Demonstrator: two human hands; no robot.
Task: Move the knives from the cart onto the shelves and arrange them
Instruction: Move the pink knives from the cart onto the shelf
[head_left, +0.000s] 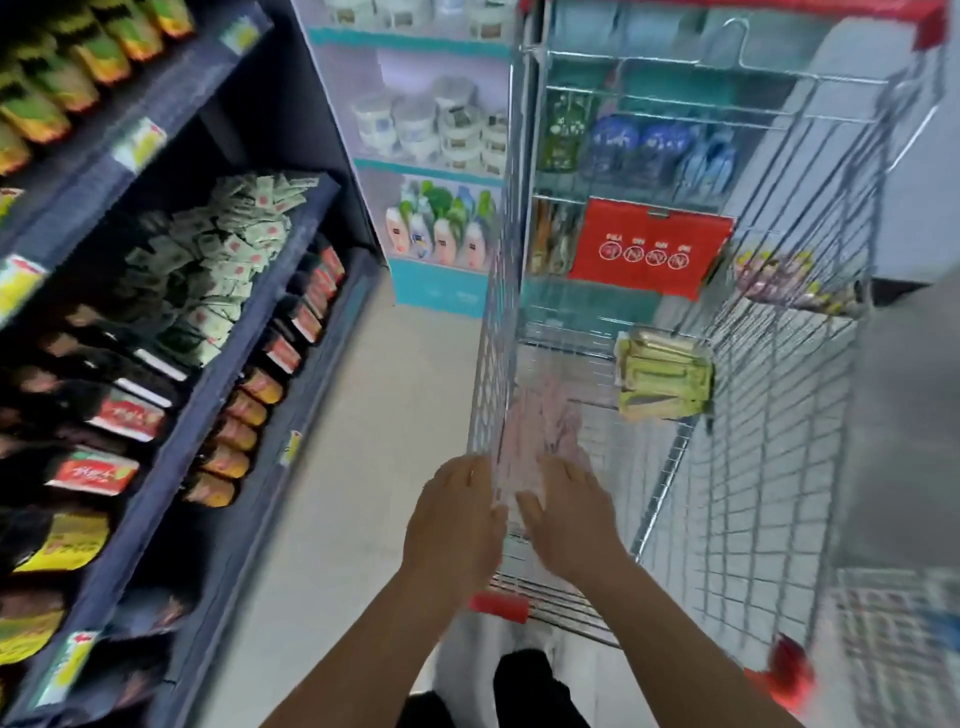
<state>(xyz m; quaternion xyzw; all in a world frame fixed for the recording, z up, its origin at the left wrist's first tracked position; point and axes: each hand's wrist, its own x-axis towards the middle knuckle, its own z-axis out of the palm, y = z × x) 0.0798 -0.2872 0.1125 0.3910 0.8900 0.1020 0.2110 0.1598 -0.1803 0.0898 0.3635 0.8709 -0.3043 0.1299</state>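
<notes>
A wire shopping cart (769, 395) with red corner caps stands to the right of the aisle. Pink knife packs (545, 421) lie blurred against its near left wall. A stack of green knife packs (665, 379) rests further in on the cart floor. My left hand (457, 525) and my right hand (566, 519) sit close together at the near end of the pink packs. Each hand grips one side, thumbs facing each other. The fingertips are hidden by blur and mesh.
Dark blue shelves (291, 249) on the left carry bottles, sachets and pouches behind price tags. A white and teal shelf unit (441, 291) with tubs and bottles stands ahead. A red sign (649, 249) hangs on the cart's far wall. Pale floor (395, 415) runs between shelves and cart.
</notes>
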